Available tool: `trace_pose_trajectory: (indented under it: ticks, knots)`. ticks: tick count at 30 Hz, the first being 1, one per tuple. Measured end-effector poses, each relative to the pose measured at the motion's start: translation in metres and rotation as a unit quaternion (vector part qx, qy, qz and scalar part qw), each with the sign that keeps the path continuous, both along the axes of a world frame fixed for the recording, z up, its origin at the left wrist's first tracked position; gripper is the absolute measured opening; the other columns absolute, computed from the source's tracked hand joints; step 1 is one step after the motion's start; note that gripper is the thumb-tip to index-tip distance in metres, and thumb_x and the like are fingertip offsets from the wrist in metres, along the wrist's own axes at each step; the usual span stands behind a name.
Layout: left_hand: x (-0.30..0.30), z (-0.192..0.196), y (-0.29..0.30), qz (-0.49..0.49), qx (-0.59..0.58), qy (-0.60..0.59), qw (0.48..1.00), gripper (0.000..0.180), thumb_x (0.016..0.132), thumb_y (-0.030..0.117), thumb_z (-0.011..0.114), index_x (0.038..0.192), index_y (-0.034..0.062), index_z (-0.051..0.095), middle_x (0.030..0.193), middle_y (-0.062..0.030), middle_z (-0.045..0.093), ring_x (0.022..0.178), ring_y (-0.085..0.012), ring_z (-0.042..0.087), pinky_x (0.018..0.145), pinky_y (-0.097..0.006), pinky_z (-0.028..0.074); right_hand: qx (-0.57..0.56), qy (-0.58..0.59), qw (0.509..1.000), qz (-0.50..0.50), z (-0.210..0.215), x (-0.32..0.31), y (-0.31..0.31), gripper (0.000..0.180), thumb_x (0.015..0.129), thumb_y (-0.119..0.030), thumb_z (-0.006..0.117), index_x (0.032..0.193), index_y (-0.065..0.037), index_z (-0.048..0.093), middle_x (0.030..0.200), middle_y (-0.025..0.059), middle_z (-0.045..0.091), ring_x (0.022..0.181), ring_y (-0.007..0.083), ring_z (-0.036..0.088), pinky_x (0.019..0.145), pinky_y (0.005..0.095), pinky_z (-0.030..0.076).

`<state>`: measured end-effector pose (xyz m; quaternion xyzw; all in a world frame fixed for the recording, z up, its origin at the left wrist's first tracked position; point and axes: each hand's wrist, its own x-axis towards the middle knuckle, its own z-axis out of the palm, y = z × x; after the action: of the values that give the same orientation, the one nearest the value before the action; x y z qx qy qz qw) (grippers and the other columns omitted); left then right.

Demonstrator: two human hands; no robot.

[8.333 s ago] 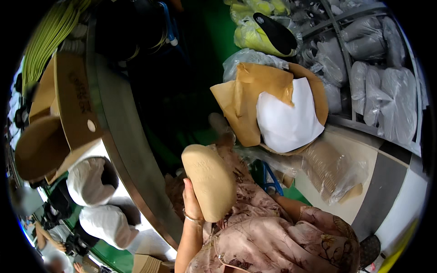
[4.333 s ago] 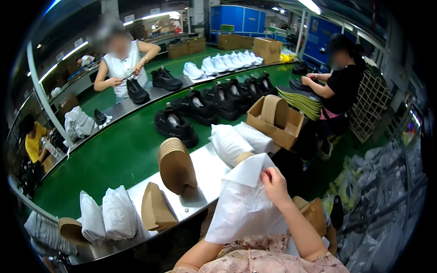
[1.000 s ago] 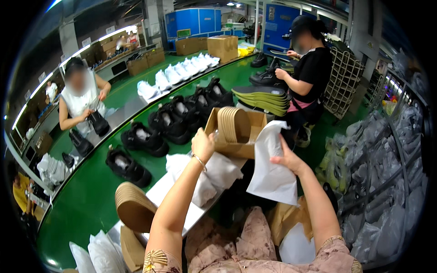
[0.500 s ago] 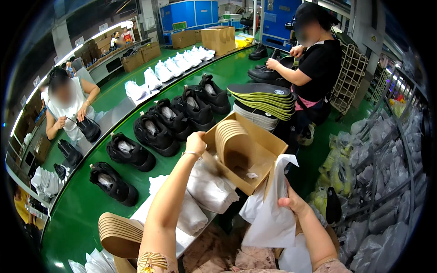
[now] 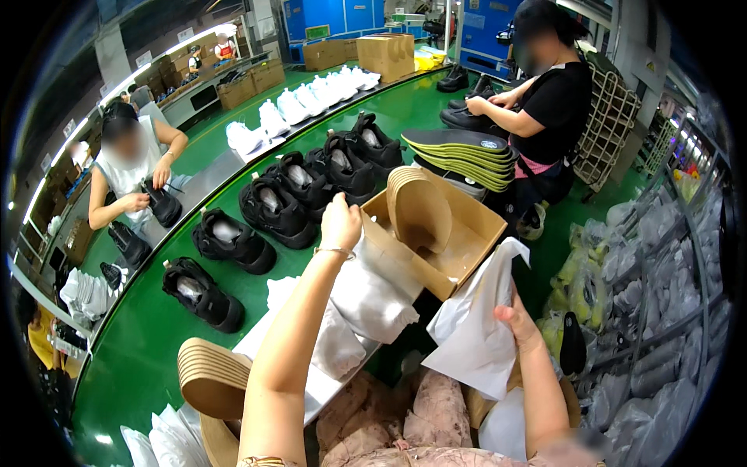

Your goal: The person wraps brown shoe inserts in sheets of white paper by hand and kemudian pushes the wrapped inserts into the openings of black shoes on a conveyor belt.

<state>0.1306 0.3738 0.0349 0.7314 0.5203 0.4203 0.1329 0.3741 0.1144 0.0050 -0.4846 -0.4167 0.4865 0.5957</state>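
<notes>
Over green counter (image 5: 156, 342): left hand (image 5: 341, 222) pinching near edge of cardboard box (image 5: 440, 233), brown insoles standing inside. Right hand (image 5: 517, 323) clutching white paper bag (image 5: 475, 327) near right, apparently unfilled. Black shoes (image 5: 296, 202) lined far left.

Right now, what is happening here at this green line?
A person's left hand reaches to the rim of an open cardboard box holding tan insoles, while the right hand holds a white paper bag. Black shoes stand along the green conveyor. Across it, a co-worker handles a black shoe; another works beside stacked insoles.
</notes>
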Motion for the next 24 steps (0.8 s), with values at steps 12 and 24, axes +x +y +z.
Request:
trace_pose_trajectory:
  ticks: [12, 24]
  knots:
    - [-0.026, 0.001, -0.162, -0.135, -0.063, -0.165, 0.975, 0.028, 0.087, 0.001, 0.051, 0.114, -0.0049, 0.048, 0.1, -0.0135, 0.06, 0.085, -0.016, 0.059, 0.073, -0.027, 0.05, 0.005, 0.023, 1.0, -0.021, -0.005, 0.01, -0.032, 0.105, 0.062, -0.052, 0.072, 0.14, -0.005, 0.021, 0.13, 0.0086, 0.036, 0.118, 0.0213, 0.036, 0.101, 0.0328, 0.029]
    - [-0.037, -0.017, -0.217, -0.151, -0.162, -0.262, 0.939, 0.033, 0.088, 0.002, 0.05, 0.119, -0.006, 0.044, 0.112, -0.0176, 0.054, 0.099, -0.0205, 0.057, 0.079, -0.03, 0.051, -0.089, 0.177, 0.98, -0.003, -0.016, 0.041, 0.027, 0.06, 0.069, -0.051, 0.071, 0.111, -0.009, 0.057, 0.098, 0.0049, 0.061, 0.089, 0.0175, 0.058, 0.078, 0.0315, 0.049]
